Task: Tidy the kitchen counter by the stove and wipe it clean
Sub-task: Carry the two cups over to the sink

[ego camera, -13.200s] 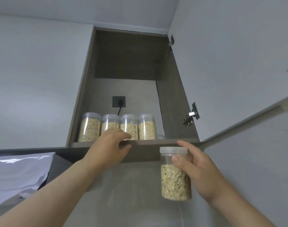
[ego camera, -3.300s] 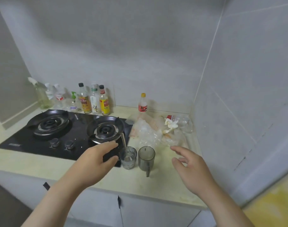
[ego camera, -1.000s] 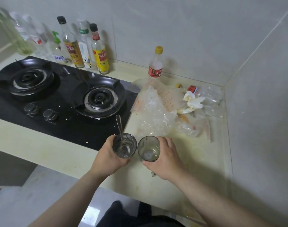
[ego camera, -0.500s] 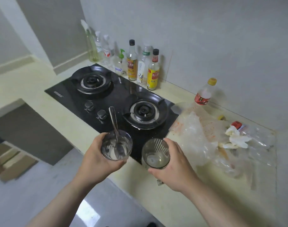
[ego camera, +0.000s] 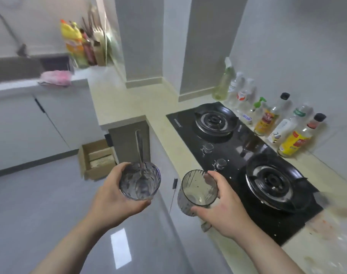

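Worktop (ego camera: 162,123) blurs, cut off at right. Left hand (ego camera: 113,196) grips clear glass (ego camera: 140,181), right hand (ego camera: 222,210) dark glass (ego camera: 197,189); two glasses, one spoon (ego camera: 139,147).

both glasses (ego camera: 140,180) lifted off counter (ego camera: 162,107), carried left, now over floor.

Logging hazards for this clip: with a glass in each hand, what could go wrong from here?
The spoon stands loose in the clear glass that the left hand holds off the counter; it could tip out. The right hand holds the smoky glass tilted, so any dregs might drip. Both hands are full over hard floor.
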### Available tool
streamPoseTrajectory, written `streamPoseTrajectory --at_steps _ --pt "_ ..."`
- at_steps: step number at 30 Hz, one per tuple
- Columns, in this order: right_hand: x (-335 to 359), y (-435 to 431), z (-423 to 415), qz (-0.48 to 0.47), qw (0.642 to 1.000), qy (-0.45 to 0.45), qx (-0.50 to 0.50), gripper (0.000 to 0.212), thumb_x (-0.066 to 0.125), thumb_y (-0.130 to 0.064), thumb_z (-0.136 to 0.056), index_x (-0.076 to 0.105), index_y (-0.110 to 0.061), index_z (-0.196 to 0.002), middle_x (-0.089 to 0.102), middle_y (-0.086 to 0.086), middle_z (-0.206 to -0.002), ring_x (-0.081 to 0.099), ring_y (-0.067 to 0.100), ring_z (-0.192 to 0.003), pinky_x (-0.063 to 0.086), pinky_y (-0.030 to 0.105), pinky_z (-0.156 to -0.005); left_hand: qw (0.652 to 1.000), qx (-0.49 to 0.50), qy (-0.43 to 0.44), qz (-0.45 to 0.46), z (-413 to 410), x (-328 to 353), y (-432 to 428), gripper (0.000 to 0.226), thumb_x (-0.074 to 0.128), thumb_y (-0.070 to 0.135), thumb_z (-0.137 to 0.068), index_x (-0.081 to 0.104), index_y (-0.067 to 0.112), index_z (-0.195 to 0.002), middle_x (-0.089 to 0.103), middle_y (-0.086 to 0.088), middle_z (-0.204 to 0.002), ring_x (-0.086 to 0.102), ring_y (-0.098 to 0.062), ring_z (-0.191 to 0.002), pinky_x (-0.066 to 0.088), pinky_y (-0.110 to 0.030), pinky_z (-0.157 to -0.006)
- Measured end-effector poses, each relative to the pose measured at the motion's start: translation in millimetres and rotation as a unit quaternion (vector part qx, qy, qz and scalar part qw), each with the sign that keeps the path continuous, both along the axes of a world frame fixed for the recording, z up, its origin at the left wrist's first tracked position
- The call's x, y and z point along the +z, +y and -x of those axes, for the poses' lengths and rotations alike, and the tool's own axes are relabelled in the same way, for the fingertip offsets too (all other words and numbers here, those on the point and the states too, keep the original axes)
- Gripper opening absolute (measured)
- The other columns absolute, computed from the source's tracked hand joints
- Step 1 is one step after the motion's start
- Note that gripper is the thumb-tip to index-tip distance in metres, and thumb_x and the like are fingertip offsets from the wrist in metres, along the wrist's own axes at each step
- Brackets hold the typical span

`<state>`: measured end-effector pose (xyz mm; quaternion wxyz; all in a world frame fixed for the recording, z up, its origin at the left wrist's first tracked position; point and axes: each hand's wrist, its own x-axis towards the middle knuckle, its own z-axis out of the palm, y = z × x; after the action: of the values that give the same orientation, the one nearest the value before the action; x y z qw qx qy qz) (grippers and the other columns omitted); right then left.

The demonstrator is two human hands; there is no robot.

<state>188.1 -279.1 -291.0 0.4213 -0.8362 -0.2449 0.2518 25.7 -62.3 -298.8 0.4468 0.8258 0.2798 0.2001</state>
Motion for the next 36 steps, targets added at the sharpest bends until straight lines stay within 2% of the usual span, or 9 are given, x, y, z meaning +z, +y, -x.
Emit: streamPoseTrajectory --at_steps 3,6,9,11,14,26,30,34,36 --pt "5.5 49.2 15.8 -0.015 0.999 0.005 0.033 0.076 0.085 -0.028 -0.055 0.039 -0.064 -0.105 0.045 -0.037 -0.111 0.064 0.005 -0.094 0.061 0.038 -0.061 0.999 0.036 -0.009 0.001 31.1 3.4 37.2 0.080 0.088 0.038 -0.045 0.045 0.052 -0.111 0.057 0.034 -0.110 0.054 0.015 -0.104 0.039 0.001 -0.075" --pt "6.8 95.5 29.4 -0.041 0.997 -0.008 0.062 0.078 0.085 -0.041 -0.049 0.036 -0.067 -0.105 0.046 -0.038 -0.117 0.053 -0.003 -0.112 0.056 0.026 -0.076 0.997 0.082 -0.006 -0.002 61.7 3.8 68.5 0.079 0.082 0.048 -0.042 0.042 0.060 -0.109 0.054 0.038 -0.111 0.053 0.016 -0.104 0.039 -0.004 -0.077" --pt "12.3 138.7 43.1 -0.052 0.994 0.010 0.092 0.070 0.087 -0.025 -0.061 0.040 -0.057 -0.102 0.045 -0.037 -0.116 0.061 -0.011 -0.084 0.052 0.014 -0.061 0.992 0.128 -0.006 0.013 87.5 2.8 95.9 0.081 0.084 0.043 -0.043 0.048 0.051 -0.115 0.057 0.036 -0.110 0.057 0.011 -0.102 0.042 -0.010 -0.077" --pt "13.5 166.0 48.6 -0.047 0.993 0.020 0.102 0.073 0.085 -0.016 -0.067 0.040 -0.050 -0.113 0.048 -0.029 -0.119 0.061 -0.007 -0.059 0.051 0.014 -0.049 0.987 0.157 -0.009 0.017 99.2 3.0 112.8 0.080 0.084 0.043 -0.043 0.051 0.044 -0.116 0.058 0.035 -0.108 0.059 0.010 -0.100 0.044 -0.012 -0.076" --pt "12.6 208.3 51.8 -0.034 0.992 0.013 0.118 0.084 0.084 -0.018 -0.070 0.036 -0.036 -0.137 0.049 -0.017 -0.130 0.059 -0.010 -0.053 0.045 0.006 -0.047 0.980 0.195 -0.016 0.030 110.7 5.1 138.5 0.073 0.087 0.039 -0.047 0.051 0.046 -0.110 0.058 0.036 -0.106 0.058 0.011 -0.097 0.046 -0.016 -0.076" --pt "-7.4 406.5 25.2 -0.048 0.975 -0.007 0.217 0.090 0.085 -0.024 -0.069 0.032 -0.041 -0.140 0.046 -0.021 -0.126 0.052 -0.012 -0.091 0.044 0.003 -0.050 0.961 0.271 -0.017 0.043 103.9 -8.0 296.0 0.069 0.090 0.031 -0.050 0.052 0.048 -0.105 0.061 0.033 -0.106 0.060 0.011 -0.096 0.046 -0.016 -0.075" --pt "-17.0 482.6 1.4 -0.029 0.976 -0.011 0.216 0.091 0.086 -0.033 -0.064 0.034 -0.043 -0.137 0.047 -0.030 -0.119 0.049 -0.007 -0.105 0.039 0.000 -0.068 0.959 0.279 -0.011 0.056 82.5 -10.7 368.3 0.071 0.091 0.028 -0.049 0.052 0.050 -0.104 0.059 0.034 -0.106 0.058 0.012 -0.098 0.044 -0.015 -0.077" --pt "-16.3 552.2 -17.2 -0.019 0.974 -0.011 0.224 0.077 0.087 -0.033 -0.060 0.036 -0.054 -0.113 0.046 -0.040 -0.110 0.046 -0.023 -0.103 0.037 -0.002 -0.075 0.960 0.275 -0.011 0.051 62.4 0.2 434.0 0.070 0.092 0.023 -0.051 0.053 0.045 -0.105 0.058 0.036 -0.107 0.057 0.013 -0.098 0.043 -0.013 -0.077" --pt "-14.9 584.2 -25.5 -0.013 0.972 -0.017 0.233 0.080 0.087 -0.033 -0.060 0.038 -0.051 -0.121 0.048 -0.035 -0.115 0.049 -0.013 -0.108 0.035 0.001 -0.084 0.962 0.268 -0.017 0.052 54.0 3.8 465.9 0.069 0.091 0.019 -0.052 0.054 0.043 -0.105 0.058 0.036 -0.106 0.057 0.013 -0.098 0.044 -0.011 -0.074"
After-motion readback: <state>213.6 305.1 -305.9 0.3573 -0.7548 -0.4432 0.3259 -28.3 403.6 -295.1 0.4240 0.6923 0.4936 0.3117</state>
